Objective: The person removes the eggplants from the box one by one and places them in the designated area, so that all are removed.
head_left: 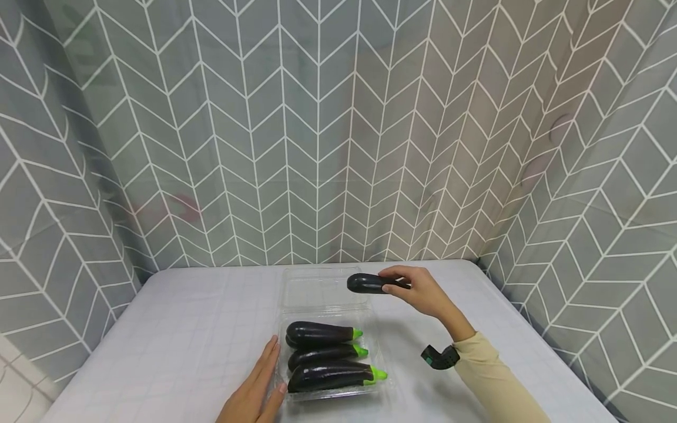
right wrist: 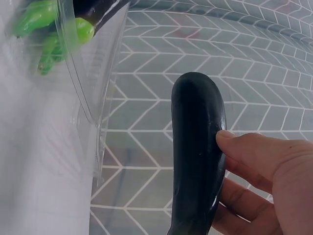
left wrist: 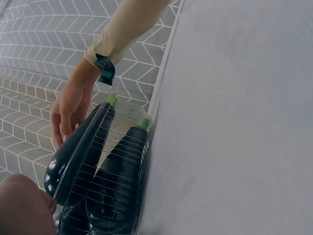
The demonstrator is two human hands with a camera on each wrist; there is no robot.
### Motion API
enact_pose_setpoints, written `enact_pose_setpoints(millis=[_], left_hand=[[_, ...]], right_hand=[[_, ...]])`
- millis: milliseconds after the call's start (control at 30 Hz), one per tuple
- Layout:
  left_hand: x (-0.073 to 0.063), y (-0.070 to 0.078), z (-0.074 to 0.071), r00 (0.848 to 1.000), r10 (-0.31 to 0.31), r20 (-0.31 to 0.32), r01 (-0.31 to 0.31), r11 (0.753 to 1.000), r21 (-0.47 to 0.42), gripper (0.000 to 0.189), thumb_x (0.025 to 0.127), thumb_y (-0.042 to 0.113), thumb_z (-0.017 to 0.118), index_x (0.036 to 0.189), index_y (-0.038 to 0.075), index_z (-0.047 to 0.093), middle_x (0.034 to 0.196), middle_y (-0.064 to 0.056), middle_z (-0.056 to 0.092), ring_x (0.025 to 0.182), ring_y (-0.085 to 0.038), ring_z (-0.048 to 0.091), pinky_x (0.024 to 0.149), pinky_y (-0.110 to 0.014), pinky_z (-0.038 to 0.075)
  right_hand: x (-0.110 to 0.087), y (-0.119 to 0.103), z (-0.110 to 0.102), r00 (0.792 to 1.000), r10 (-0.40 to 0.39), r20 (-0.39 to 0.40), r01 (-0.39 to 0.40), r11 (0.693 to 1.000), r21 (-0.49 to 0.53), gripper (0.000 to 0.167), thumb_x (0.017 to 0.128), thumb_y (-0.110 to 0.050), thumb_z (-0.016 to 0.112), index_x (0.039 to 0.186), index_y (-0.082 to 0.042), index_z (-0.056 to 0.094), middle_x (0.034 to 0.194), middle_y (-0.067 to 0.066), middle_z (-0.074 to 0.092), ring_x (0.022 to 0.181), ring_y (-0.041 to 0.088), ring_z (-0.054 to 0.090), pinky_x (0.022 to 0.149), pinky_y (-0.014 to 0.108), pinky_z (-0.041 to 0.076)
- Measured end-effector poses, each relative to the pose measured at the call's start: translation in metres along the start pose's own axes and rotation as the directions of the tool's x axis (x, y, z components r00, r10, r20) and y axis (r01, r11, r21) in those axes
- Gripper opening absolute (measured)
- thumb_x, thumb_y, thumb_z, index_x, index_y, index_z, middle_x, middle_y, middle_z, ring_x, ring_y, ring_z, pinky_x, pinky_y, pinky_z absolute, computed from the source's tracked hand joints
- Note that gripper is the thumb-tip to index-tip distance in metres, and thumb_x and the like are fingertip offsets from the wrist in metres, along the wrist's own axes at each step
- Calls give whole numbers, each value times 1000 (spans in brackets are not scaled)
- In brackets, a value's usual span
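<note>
In the head view my right hand (head_left: pixel 420 291) pinches a dark eggplant (head_left: pixel 366 283) between thumb and fingers, raised behind and to the right of the clear plastic box. The right wrist view shows this eggplant (right wrist: pixel 197 152) lengthwise, its rounded end upward. Several more eggplants (head_left: pixel 330 374) with green stems lie side by side inside the clear clamshell box (head_left: pixel 335 395). My left hand (head_left: pixel 254 385) rests against the box's left side, fingers extended. Through the ribbed wall of the box, the left wrist view shows eggplants (left wrist: pixel 117 181).
The box's clear lid (head_left: pixel 322 291) lies folded back behind it. A white cloth covers the table (head_left: pixel 201 329). Grey curtains (head_left: pixel 317 147) with white chevron lines hang behind and at both sides. A black strap device (head_left: pixel 440 357) sits at my right wrist.
</note>
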State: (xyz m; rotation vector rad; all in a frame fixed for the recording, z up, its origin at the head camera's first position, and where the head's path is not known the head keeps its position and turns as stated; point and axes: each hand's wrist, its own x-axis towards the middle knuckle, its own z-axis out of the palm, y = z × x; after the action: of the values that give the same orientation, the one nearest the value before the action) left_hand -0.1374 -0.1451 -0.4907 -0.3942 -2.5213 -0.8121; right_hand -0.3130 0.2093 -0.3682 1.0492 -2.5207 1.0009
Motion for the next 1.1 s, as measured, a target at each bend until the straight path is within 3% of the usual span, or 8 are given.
enact_pose_setpoints(millis=[333, 667, 1100], left_hand=[[1, -1, 0, 1000, 19, -14, -19, 1000, 11, 69, 98, 24, 72, 157, 0, 43, 165, -11, 37, 134, -29, 54, 89, -50, 58], [0, -3, 2, 999, 34, -33, -33, 999, 20, 70, 97, 23, 73, 156, -1, 44, 164, -11, 39, 133, -29, 55, 88, -49, 58], [-1, -2, 1, 1000, -11, 10, 11, 1000, 14, 68, 101, 29, 69, 157, 2, 44, 165, -9, 38, 133, -28, 55, 88, -49, 59]], right_hand=[[5, 5, -6, 1000, 13, -5, -13, 1000, -28, 29, 97, -12, 76, 125, -3, 74, 120, 9, 73, 92, 25, 70, 76, 37, 59], [6, 16, -12, 999, 48, -5, -48, 995, -89, 31, 97, -10, 75, 127, -2, 73, 124, 12, 72, 102, 25, 71, 83, 42, 58], [5, 32, -13, 997, 71, -29, -74, 989, -127, 30, 96, -8, 75, 126, -1, 73, 123, 13, 72, 100, 26, 71, 81, 46, 57]])
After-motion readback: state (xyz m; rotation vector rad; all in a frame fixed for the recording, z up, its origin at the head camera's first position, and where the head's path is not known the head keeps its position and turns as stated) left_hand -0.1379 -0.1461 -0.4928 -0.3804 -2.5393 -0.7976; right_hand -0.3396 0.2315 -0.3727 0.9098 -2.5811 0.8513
